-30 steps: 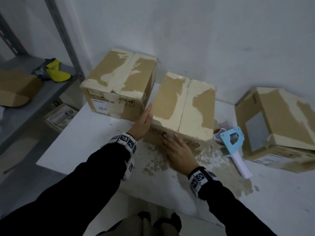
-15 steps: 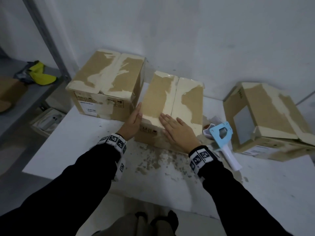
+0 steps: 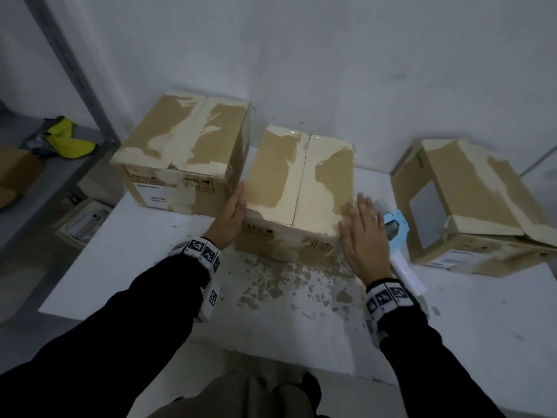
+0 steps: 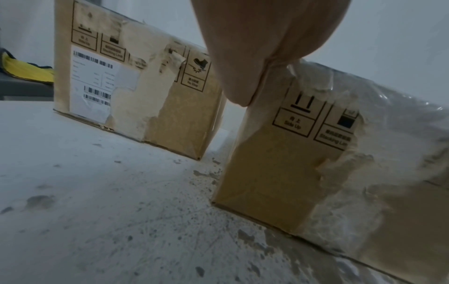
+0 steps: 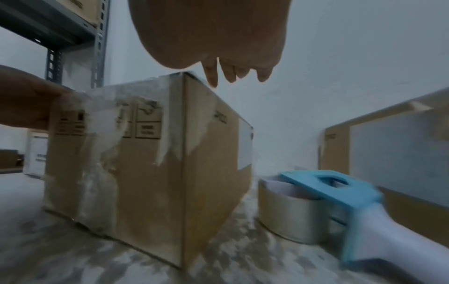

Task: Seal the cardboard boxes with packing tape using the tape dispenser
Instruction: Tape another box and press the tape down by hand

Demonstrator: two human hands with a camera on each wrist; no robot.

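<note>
Grip: we see neither hand closed on anything. The left hand (image 3: 230, 217) lies flat, fingers straight, against the left side of the middle box (image 3: 297, 188), near that box's front left corner; the left wrist view shows the palm pressed to the cardboard edge. The right hand (image 3: 366, 239) is open with fingers spread and straight, held over the front right corner of the same box; we cannot tell whether it touches the box top.

The middle box stands on the white worktop (image 3: 150, 267), toward its far edge and near the wall. Its two top flaps are closed and meet along a centre seam; the top shows pale torn patches and glossy tape. Printed handling symbols show on its front face.

The left box (image 3: 184, 152) stands just beside it toward the worktop's left edge, with closed flaps and a white barcode label on the front. The right box (image 3: 470, 200) sits apart toward the right edge, turned at an angle.

The tape dispenser (image 3: 398, 236), with a blue frame and a white handle, lies on the worktop between the middle box and the right box, partly behind the right hand. The right wrist view shows its clear tape roll (image 5: 286, 217) resting on the surface.

Brown flecks are scattered on the worktop in front of the middle box. A grey shelf (image 3: 36, 182) stands off the left edge, holding a yellow item (image 3: 67, 140).
</note>
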